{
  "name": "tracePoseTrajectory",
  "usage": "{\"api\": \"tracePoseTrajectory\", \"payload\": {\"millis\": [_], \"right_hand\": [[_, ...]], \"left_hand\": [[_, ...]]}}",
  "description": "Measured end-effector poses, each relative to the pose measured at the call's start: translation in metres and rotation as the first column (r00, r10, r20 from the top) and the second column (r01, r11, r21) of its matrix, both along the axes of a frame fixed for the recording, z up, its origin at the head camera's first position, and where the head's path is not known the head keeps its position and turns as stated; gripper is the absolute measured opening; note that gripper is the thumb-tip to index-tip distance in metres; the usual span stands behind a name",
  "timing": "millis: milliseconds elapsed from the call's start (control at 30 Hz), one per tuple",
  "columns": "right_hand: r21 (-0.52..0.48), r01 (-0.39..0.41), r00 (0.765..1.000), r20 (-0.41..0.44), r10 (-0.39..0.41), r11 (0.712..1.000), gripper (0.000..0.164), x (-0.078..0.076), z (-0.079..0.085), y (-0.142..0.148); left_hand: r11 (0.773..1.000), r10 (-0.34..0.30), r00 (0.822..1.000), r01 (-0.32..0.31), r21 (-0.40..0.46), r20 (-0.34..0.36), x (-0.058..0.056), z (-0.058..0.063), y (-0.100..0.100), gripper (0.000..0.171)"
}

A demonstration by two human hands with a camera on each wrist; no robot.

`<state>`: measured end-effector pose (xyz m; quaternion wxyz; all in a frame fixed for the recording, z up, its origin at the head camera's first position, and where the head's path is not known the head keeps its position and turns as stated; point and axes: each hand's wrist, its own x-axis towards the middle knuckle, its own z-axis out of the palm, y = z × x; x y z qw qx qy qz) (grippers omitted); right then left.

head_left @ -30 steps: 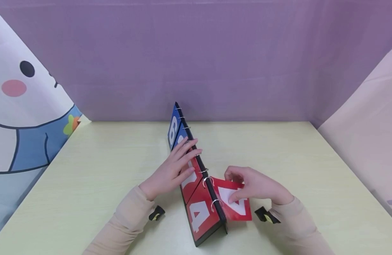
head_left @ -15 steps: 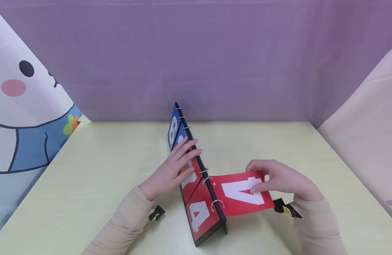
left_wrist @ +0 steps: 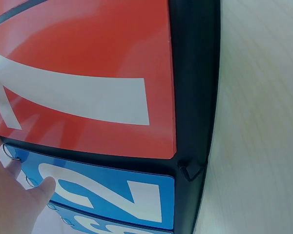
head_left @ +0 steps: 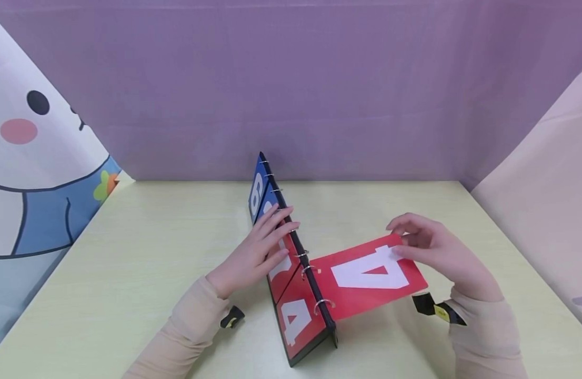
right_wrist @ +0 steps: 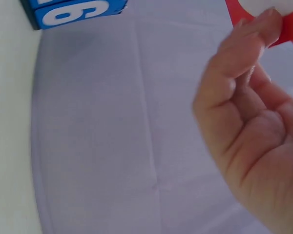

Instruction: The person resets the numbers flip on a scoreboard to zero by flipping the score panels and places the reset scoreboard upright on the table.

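Note:
A black flip scoreboard (head_left: 298,245) stands tent-like on the table, with number cards on metal rings along its top. My left hand (head_left: 255,258) rests on its top edge, fingers extended; in the left wrist view the thumb lies by a blue card with a 2 (left_wrist: 107,195), under a red card (left_wrist: 88,48). To the right, my right hand (head_left: 442,250) pinches the far corner of a red card with a white 4 (head_left: 369,271), lifted off the board but still on its rings. Another red 4 card (head_left: 300,323) lies on the board's left face.
The pale wooden table (head_left: 177,221) spreads around the scoreboard. Behind it hangs a purple cloth (head_left: 291,89). A cartoon-printed cloth (head_left: 44,158) borders the left side, a pale one (head_left: 547,173) the right.
My right hand has moved right and up, drawing the red 4 card out from the rings so that it fans out flatter and its whole numeral shows. My left hand has stayed in place.

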<state>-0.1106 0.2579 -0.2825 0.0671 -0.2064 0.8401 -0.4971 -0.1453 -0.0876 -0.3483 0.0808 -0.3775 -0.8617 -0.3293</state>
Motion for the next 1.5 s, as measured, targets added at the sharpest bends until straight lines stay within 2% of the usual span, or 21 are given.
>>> {"api": "tracePoseTrajectory", "payload": {"millis": [67, 133, 200, 300, 400, 567, 633, 700, 767, 900, 1000, 1067, 1133, 1233, 1300, 1333, 1367, 1400, 1500], "right_hand": [[-0.132, -0.03, 1.0, -0.003, 0.03, 0.991, 0.034, 0.001, 0.001, 0.002], [-0.284, -0.094, 0.995, -0.004, 0.097, 0.954, 0.042, 0.001, 0.001, 0.004], [-0.425, -0.166, 0.984, -0.013, 0.177, 0.89, 0.048, 0.001, 0.001, 0.004], [-0.559, -0.263, 0.957, -0.051, 0.284, 0.787, 0.052, 0.001, 0.002, 0.004], [-0.623, -0.347, 0.927, -0.114, 0.357, 0.702, 0.049, 0.002, 0.003, 0.004], [-0.67, -0.479, 0.862, -0.236, 0.45, 0.567, 0.051, 0.006, 0.005, -0.003], [-0.661, -0.53, 0.836, -0.298, 0.461, 0.531, 0.054, 0.008, 0.006, -0.009], [-0.624, -0.559, 0.825, -0.36, 0.435, 0.546, 0.056, 0.013, 0.006, -0.015], [-0.575, -0.551, 0.834, -0.398, 0.382, 0.604, 0.058, 0.021, 0.006, -0.022], [-0.434, -0.429, 0.881, -0.395, 0.26, 0.793, 0.067, 0.042, 0.009, -0.04], [-0.25, -0.298, 0.907, -0.375, 0.192, 0.921, 0.076, 0.054, 0.012, -0.057], [-0.12, -0.224, 0.904, -0.396, 0.16, 0.967, 0.076, 0.06, 0.012, -0.068], [-0.027, -0.164, 0.886, -0.443, 0.136, 0.986, 0.071, 0.064, 0.011, -0.08], [0.039, -0.096, 0.824, -0.557, 0.102, 0.995, 0.059, 0.069, 0.006, -0.094], [0.051, -0.053, 0.763, -0.643, 0.073, 0.997, 0.043, 0.073, 0.001, -0.104], [0.049, -0.037, 0.723, -0.688, 0.061, 0.998, 0.036, 0.075, -0.001, -0.108], [0.041, -0.024, 0.675, -0.736, 0.047, 0.999, 0.029, 0.076, -0.003, -0.112], [0.031, -0.012, 0.619, -0.785, 0.032, 0.999, 0.024, 0.076, -0.006, -0.116], [-0.001, -0.003, 0.431, -0.902, 0.0, 1.0, 0.021, 0.075, -0.011, -0.127]], "left_hand": [[1.0, 0.0, 1.0, 0.0, 0.0, -0.001, 0.0, 0.0, 0.0, 0.053], [1.0, 0.0, 1.0, 0.0, 0.0, -0.002, 0.0, -0.001, -0.001, 0.052], [1.0, -0.002, 1.0, 0.002, 0.0, -0.004, 0.0, -0.001, -0.001, 0.052], [1.0, -0.002, 1.0, 0.002, 0.0, -0.006, 0.0, -0.001, -0.001, 0.053], [1.0, -0.001, 1.0, 0.001, 0.0, -0.007, 0.0, -0.001, -0.001, 0.053], [1.0, 0.001, 1.0, -0.001, 0.003, -0.008, 0.001, 0.0, 0.0, 0.053], [1.0, 0.001, 1.0, -0.001, 0.004, -0.006, 0.001, 0.0, 0.0, 0.053], [1.0, 0.001, 1.0, -0.001, 0.007, -0.005, 0.0, -0.001, 0.0, 0.053], [1.0, 0.0, 1.0, 0.0, 0.01, -0.005, 0.0, -0.001, -0.001, 0.053], [1.0, -0.004, 1.0, 0.004, 0.015, -0.013, 0.001, 0.0, -0.001, 0.053], [1.0, -0.006, 1.0, 0.006, 0.016, -0.022, 0.0, -0.001, -0.001, 0.053], [1.0, -0.009, 1.0, 0.01, 0.017, -0.026, 0.0, 0.0, -0.001, 0.053], [1.0, -0.009, 1.0, 0.01, 0.016, -0.03, 0.0, -0.001, -0.001, 0.052], [1.0, -0.014, 0.999, 0.014, 0.013, -0.04, -0.001, -0.001, 0.0, 0.052], [1.0, -0.019, 0.999, 0.02, 0.016, -0.046, -0.001, -0.001, 0.0, 0.051], [1.0, -0.022, 0.999, 0.023, 0.02, -0.049, -0.001, -0.001, -0.001, 0.051], [0.999, -0.025, 0.998, 0.026, 0.027, -0.05, -0.001, -0.002, -0.001, 0.051], [0.999, -0.03, 0.998, 0.032, 0.034, -0.055, -0.001, -0.002, -0.001, 0.05], [0.997, -0.052, 0.994, 0.057, 0.051, -0.091, -0.005, -0.008, -0.001, 0.052]]}}
